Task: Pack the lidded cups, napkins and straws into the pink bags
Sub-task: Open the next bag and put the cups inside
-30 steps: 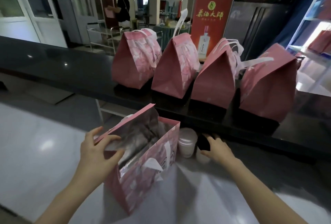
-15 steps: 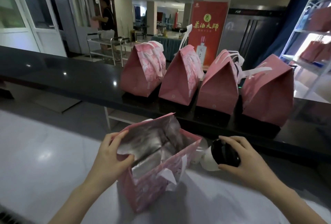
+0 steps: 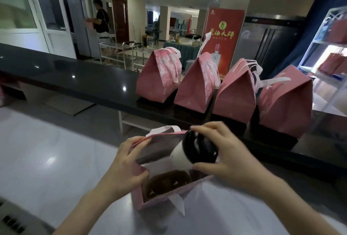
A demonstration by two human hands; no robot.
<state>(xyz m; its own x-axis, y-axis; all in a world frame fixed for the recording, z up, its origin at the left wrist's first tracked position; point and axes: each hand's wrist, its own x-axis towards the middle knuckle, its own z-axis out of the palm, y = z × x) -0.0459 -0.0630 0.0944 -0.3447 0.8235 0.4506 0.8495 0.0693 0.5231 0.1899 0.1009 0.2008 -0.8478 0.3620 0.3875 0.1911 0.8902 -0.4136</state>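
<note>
My right hand (image 3: 231, 156) grips a cup (image 3: 195, 152) at centre frame, fingers curled over the top of its black lid and thumb under it. The cup is tipped on its side, white body pointing left, directly over the mouth of the open bag (image 3: 169, 182). My left hand (image 3: 124, 169) pinches the bag's left wall near the rim, thumb inside and fingers outside, holding the mouth spread. The bag stands on the white counter (image 3: 47, 159) in the lower half of the frame; its lining is silvery, and something dark with a round outline sits at the bottom, too dim to name. One white handle (image 3: 177, 203) hangs down the near wall.

Above, on the black ledge (image 3: 84, 82), four closed bags (image 3: 197, 82) stand in a row at right of centre, tops folded, touching or nearly so. A person (image 3: 100, 20) stands at upper left by a door.
</note>
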